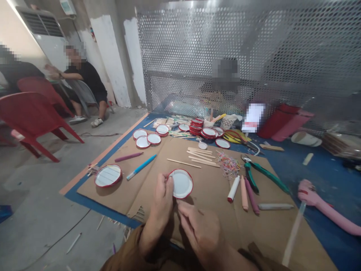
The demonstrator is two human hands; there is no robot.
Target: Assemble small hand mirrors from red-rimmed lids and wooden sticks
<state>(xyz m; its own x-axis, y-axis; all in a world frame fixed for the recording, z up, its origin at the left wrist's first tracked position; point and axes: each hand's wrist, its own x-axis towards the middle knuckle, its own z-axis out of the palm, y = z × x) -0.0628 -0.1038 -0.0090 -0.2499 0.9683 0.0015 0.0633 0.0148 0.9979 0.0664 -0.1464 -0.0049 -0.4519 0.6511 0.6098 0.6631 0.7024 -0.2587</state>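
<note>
The left hand point(164, 192) grips the left edge of a round lid point(182, 183) with a red rim and a pale inner face; the lid is at the centre, above the cardboard sheet point(152, 188). The right hand point(199, 224) is curled just beside the lid's near edge; whether its fingertips are closed on anything cannot be told. Markings: the blue pen point(142, 166) bears a pale section near its left end, too small to read; the wall box point(67, 6) at far left carries a blue mark, likewise unreadable; the bright screen point(254, 117) is blurred. Surface: the cardboard lies on a blue counter point(313, 169). On its left side are a banded lid point(108, 175) and a purple stick point(129, 157); toward the far right are wooden sticks point(201, 154), coloured loops point(228, 164) and green-handled pliers point(251, 175). A pink glue gun point(324, 207) lies at right. Further red-rimmed lids point(196, 128) are stacked and scattered at the far side, before a perforated metal panel point(180, 49). Room: grey floor point(42, 195), red chair point(36, 116) at left, and a seated person point(87, 77) in dark clothing beyond.
</note>
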